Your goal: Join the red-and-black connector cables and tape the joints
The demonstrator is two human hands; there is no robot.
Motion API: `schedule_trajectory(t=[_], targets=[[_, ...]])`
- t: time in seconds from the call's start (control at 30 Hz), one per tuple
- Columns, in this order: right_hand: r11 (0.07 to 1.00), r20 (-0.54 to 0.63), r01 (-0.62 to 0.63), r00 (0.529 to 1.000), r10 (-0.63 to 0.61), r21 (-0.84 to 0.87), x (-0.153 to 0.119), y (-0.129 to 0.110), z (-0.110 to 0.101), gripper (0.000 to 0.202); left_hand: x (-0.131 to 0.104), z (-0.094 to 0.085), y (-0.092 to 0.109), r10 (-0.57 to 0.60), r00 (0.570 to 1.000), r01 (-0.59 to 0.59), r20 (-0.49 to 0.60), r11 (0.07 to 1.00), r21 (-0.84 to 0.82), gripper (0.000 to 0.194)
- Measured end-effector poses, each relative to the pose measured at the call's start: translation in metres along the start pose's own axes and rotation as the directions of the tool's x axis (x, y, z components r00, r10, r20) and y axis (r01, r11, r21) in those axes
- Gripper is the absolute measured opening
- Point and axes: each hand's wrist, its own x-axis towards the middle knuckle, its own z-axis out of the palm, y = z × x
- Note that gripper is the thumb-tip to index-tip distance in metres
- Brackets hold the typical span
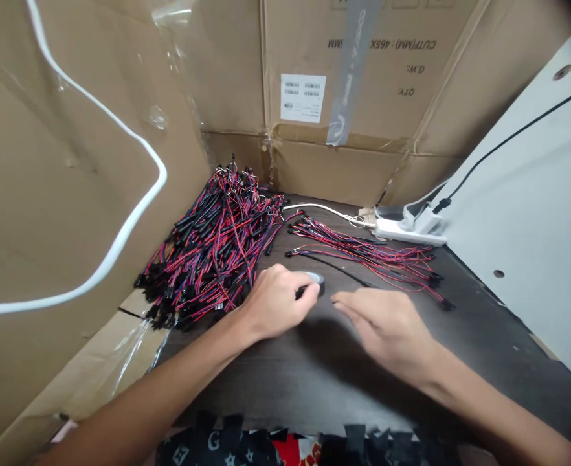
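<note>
My left hand (281, 299) is curled closed around the near side of a roll of black tape (320, 285), whose grey inner ring shows past the fingers. Just to its right, my right hand (387, 323) is closed in a pinch. A tiny dark bit shows at its fingertips, too small to name. The two hands are apart, low over the dark table (285, 382). Behind them lies a single black-sleeved cable (336, 265) with a connector at its left end. Beyond it is a loose bunch of red and black wires (368, 249).
A large heap of red, blue and black wires (217, 246) with black connectors fills the back left. A white power strip (409, 230) with plugs stands back right. Cardboard walls (344, 168), a white panel (548, 194) and a hanging white cable (134, 200) surround the table.
</note>
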Motion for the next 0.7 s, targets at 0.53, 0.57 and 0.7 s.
schedule_trajectory(t=[0.53, 0.57, 0.7], targets=[[0.563, 0.420, -0.714, 0.700, 0.577, 0.416, -0.085, 0.015, -0.035, 0.047, -0.004, 0.003, -0.005, 0.056, 0.987, -0.073, 0.151, 0.991, 0.111, 0.032], [0.534, 0.382, -0.728, 0.683, 0.623, 0.430, -0.093, 0.011, -0.037, 0.041, -0.004, 0.003, -0.005, 0.056, 0.986, -0.076, 0.159, 0.990, 0.118, 0.032], [0.536, 0.248, -0.764, 0.632, 0.734, 0.360, -0.136, -0.015, -0.046, 0.015, -0.003, 0.001, -0.006, 0.056, 0.983, -0.081, 0.174, 0.986, 0.144, 0.033]])
